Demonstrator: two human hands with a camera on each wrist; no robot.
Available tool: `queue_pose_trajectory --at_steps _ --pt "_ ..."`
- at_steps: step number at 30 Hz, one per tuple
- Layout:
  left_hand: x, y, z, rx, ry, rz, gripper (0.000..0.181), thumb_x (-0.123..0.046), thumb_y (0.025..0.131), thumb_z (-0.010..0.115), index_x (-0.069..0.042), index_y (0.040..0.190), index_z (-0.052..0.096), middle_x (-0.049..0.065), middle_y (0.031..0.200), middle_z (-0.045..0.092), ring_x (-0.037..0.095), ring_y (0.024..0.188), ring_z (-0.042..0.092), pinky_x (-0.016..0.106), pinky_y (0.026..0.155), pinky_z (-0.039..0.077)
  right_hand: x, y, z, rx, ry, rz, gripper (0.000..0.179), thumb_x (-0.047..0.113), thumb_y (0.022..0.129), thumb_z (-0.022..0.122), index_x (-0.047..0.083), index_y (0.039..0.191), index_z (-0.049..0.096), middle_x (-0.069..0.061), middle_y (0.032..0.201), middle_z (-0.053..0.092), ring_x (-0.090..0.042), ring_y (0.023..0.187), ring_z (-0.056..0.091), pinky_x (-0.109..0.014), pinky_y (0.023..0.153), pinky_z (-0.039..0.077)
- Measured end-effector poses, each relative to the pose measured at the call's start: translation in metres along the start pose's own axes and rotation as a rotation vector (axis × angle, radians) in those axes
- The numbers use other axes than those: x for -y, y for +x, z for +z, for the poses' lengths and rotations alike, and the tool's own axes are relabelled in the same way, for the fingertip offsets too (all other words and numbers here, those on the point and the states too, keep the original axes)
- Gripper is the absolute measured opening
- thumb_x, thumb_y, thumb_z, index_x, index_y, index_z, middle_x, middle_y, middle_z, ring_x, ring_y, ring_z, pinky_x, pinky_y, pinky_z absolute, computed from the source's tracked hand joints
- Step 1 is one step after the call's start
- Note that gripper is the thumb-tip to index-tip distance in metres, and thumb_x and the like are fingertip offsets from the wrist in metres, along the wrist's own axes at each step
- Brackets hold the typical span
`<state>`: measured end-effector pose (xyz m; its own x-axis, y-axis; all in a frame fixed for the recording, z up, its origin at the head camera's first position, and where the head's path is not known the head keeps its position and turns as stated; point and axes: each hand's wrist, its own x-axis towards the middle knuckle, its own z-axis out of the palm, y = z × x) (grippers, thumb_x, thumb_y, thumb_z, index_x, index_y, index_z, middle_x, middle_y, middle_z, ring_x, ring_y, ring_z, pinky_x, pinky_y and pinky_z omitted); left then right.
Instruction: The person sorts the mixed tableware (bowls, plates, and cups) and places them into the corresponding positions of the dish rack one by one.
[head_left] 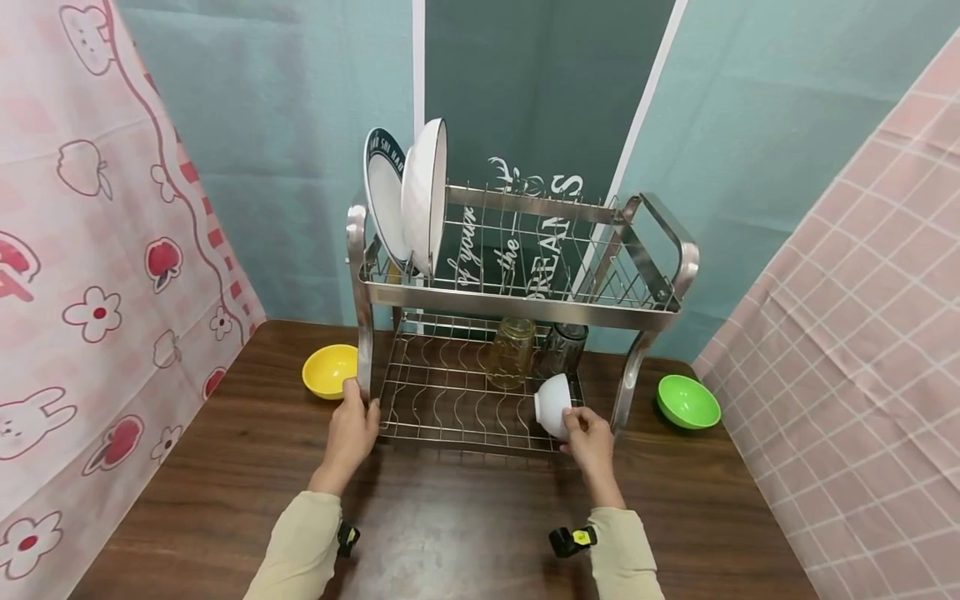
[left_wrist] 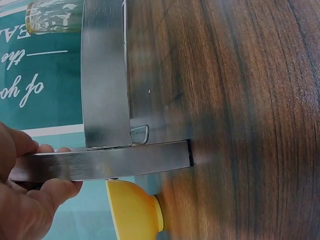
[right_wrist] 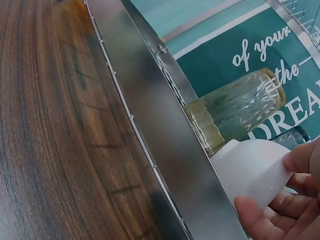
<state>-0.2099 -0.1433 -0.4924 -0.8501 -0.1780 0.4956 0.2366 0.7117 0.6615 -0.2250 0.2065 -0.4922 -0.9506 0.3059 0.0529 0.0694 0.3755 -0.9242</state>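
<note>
A two-tier metal dish rack (head_left: 517,304) stands on the wooden table. My left hand (head_left: 352,429) grips its front left leg, fingers on one side and thumb on the other, as the left wrist view shows. At the lower tier's right end, my right hand (head_left: 588,442) holds a small white bowl (head_left: 553,406) by its rim. The bowl is tipped on its side, its base facing left. Just behind it on that tier stand a yellowish glass (head_left: 512,354) and a dark grey glass (head_left: 564,348), the latter partly hidden in the right wrist view.
On the upper tier's left end, a white plate with a dark lettered rim (head_left: 384,187) and a large white bowl (head_left: 426,196) stand on edge. A yellow bowl (head_left: 328,372) sits left of the rack, a green bowl (head_left: 687,402) right of it. Printed cloths hang around the table (head_left: 465,533).
</note>
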Motion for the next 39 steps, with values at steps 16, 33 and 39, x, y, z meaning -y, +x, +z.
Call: queue_pose_trajectory --at_steps 16,33,39 --pt "0.000 -0.002 0.000 -0.016 -0.006 0.010 0.030 0.004 0.084 0.058 -0.001 0.098 0.032 0.015 0.060 0.047 0.039 0.056 0.052 0.051 0.051 0.040 0.003 -0.003 -0.007 0.042 -0.042 -0.007 0.024 0.011 0.091 0.059 -0.011 0.101 0.062 -0.024 0.088 0.063 -0.035 0.062 0.063 -0.031 0.052 0.052" --pt "0.003 -0.002 0.001 -0.021 -0.001 -0.003 0.030 0.004 0.084 0.058 -0.002 0.097 0.032 0.016 0.060 0.046 0.040 0.056 0.052 0.052 0.052 0.040 0.050 -0.019 -0.042 0.342 -0.549 -0.135 0.046 0.018 0.088 0.061 -0.008 0.125 0.049 -0.020 0.097 0.061 -0.036 0.088 0.058 -0.049 0.071 0.045" --pt "0.002 -0.002 0.002 -0.028 -0.009 0.016 0.030 0.004 0.083 0.059 -0.003 0.096 0.033 0.014 0.060 0.046 0.038 0.056 0.051 0.051 0.052 0.040 0.060 -0.026 -0.049 0.409 -0.728 -0.176 0.043 0.020 0.087 0.065 -0.004 0.122 0.055 -0.015 0.090 0.064 -0.033 0.084 0.061 -0.050 0.070 0.046"
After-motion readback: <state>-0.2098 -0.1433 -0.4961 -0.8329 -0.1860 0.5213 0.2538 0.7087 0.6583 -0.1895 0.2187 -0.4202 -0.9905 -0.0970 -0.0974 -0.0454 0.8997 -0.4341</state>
